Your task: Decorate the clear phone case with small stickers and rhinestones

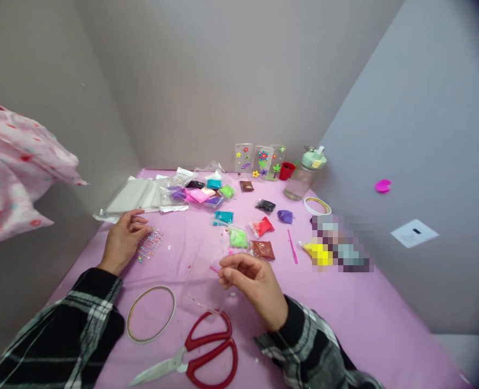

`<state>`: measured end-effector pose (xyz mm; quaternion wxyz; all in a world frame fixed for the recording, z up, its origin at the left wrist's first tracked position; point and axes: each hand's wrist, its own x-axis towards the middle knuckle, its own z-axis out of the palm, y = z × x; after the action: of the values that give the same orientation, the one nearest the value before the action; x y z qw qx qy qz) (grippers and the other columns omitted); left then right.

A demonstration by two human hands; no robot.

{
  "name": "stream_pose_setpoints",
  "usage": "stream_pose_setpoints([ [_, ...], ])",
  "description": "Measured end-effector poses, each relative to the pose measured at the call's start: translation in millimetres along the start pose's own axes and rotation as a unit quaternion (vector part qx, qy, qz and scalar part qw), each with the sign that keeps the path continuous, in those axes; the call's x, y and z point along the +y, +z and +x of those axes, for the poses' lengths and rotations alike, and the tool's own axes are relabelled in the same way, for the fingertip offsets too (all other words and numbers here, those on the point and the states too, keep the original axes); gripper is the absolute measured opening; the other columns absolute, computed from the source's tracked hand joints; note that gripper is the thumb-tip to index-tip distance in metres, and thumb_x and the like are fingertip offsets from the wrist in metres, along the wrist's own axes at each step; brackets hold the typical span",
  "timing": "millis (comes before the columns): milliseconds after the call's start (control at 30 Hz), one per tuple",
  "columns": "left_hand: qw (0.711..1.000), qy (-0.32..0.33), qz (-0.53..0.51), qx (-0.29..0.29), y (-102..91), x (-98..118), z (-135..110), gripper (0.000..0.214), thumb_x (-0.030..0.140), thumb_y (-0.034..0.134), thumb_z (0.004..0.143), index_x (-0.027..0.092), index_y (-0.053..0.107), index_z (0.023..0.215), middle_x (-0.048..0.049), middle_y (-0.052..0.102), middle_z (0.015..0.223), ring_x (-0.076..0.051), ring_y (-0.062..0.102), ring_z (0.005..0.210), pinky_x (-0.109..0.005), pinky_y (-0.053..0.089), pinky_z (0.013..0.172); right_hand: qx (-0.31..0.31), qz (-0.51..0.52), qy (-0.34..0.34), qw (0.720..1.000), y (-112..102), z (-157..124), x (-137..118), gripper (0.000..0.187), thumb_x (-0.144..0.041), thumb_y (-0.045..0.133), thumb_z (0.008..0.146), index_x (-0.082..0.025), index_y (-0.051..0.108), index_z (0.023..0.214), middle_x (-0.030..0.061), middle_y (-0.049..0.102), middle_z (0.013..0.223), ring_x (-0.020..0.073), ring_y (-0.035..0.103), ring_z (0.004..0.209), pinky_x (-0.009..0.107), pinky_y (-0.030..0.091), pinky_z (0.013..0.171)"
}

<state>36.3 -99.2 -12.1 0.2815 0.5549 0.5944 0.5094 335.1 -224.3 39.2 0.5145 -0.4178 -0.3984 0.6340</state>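
Note:
My right hand (253, 283) hovers over a clear phone case (202, 286) lying on the pink tablecloth (344, 313), with its fingers pinched on a small pink tool or piece whose tip shows at the thumb. My left hand (123, 240) rests on the cloth, its curled fingers touching a sheet of coloured rhinestone stickers (150, 244). Both arms wear black-and-white plaid sleeves.
Red-handled scissors (201, 354) and a tape ring (150, 312) lie near me. Small bags of coloured clay (239, 237) are scattered mid-table. At the back stand decorated clear cases (259, 161), a red cup (287, 170) and a bottle (304, 175). Walls close in on three sides.

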Motion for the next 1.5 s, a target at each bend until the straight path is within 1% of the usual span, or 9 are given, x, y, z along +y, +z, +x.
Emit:
stream_pose_setpoints([
  [267,1.0,-0.02,-0.003,-0.004,-2.3,-0.9,1.4,0.055,0.034,0.078,0.06,0.02,0.058,0.109,-0.002,0.062,0.092,-0.017,0.065,0.074,-0.034,0.055,0.075,-0.001,0.002,0.0,1.0,-0.4,0.3,0.8,0.019,-0.03,0.082,0.068,-0.018,0.073,0.08,0.0006,0.072,0.065,0.0128,0.063,0.059,0.027,0.05,0.06],
  [400,1.0,-0.007,-0.005,-0.016,-2.3,-3.3,1.5,0.057,0.037,0.075,0.063,0.021,0.057,0.114,-0.0024,0.062,0.094,-0.019,0.066,0.079,-0.036,0.055,0.081,-0.003,0.002,-0.001,1.0,-0.7,0.0,0.5,0.017,-0.029,0.081,0.069,-0.018,0.073,0.08,0.0003,0.072,0.065,0.0118,0.064,0.06,0.025,0.05,0.06],
  [567,0.999,0.018,0.026,-0.022,-0.3,-8.6,1.9,0.059,0.037,0.074,0.065,0.02,0.056,0.119,-0.0017,0.06,0.095,-0.016,0.063,0.076,-0.036,0.053,0.083,-0.005,0.003,0.0,1.0,-0.5,-0.2,0.6,0.018,-0.03,0.081,0.069,-0.018,0.073,0.08,0.0008,0.072,0.065,0.0122,0.063,0.059,0.026,0.05,0.06],
  [700,0.998,0.029,0.053,-0.033,1.4,-9.0,0.9,0.057,0.037,0.071,0.069,0.02,0.055,0.122,-0.0022,0.06,0.097,-0.016,0.063,0.078,-0.038,0.052,0.086,-0.004,0.005,-0.001,1.0,0.0,-0.2,0.5,0.018,-0.03,0.081,0.069,-0.018,0.073,0.08,0.0005,0.072,0.065,0.0123,0.063,0.059,0.026,0.051,0.06],
  [867,0.996,0.04,0.068,-0.038,0.3,-9.1,-0.9,0.059,0.037,0.068,0.071,0.021,0.051,0.126,-0.0047,0.059,0.106,-0.019,0.065,0.085,-0.04,0.051,0.089,0.0,0.006,-0.002,1.0,0.2,-0.1,0.4,0.017,-0.029,0.081,0.068,-0.018,0.073,0.079,0.0001,0.072,0.065,0.012,0.064,0.059,0.025,0.051,0.059],
  [1100,0.994,0.063,0.087,-0.024,-0.1,-10.8,-0.5,0.059,0.035,0.066,0.072,0.022,0.05,0.128,-0.0056,0.059,0.108,-0.018,0.066,0.079,-0.036,0.054,0.083,0.0,0.002,-0.002,1.0,-0.5,0.2,0.9,0.018,-0.03,0.081,0.069,-0.019,0.073,0.08,0.0003,0.072,0.065,0.0126,0.064,0.058,0.026,0.052,0.059],
  [1233,0.988,0.092,0.12,-0.025,1.3,-10.2,-0.7,0.059,0.034,0.062,0.074,0.021,0.049,0.13,-0.0058,0.057,0.109,-0.018,0.065,0.08,-0.038,0.053,0.085,-0.004,0.002,-0.006,1.0,-0.5,0.1,1.4,0.017,-0.03,0.08,0.07,-0.018,0.073,0.08,0.0003,0.072,0.066,0.0121,0.064,0.059,0.025,0.052,0.059],
  [1400,0.973,0.127,0.192,-0.038,3.1,-6.3,-2.2,0.052,0.03,0.056,0.077,0.023,0.051,0.128,-0.0062,0.056,0.106,-0.021,0.062,0.081,-0.039,0.05,0.088,-0.002,0.003,-0.008,1.0,-0.2,-0.2,0.4,0.017,-0.029,0.081,0.069,-0.018,0.073,0.08,0.0004,0.072,0.065,0.0124,0.064,0.059,0.026,0.052,0.059],
  [1500,0.961,0.133,0.241,-0.04,3.6,-3.3,-1.7,0.055,0.027,0.054,0.077,0.023,0.048,0.131,-0.0053,0.057,0.101,-0.022,0.061,0.081,-0.037,0.05,0.083,-0.001,0.005,-0.008,1.0,-0.1,-1.0,-0.7,0.017,-0.03,0.081,0.069,-0.018,0.073,0.08,0.0006,0.072,0.066,0.0131,0.064,0.059,0.027,0.052,0.059],
])
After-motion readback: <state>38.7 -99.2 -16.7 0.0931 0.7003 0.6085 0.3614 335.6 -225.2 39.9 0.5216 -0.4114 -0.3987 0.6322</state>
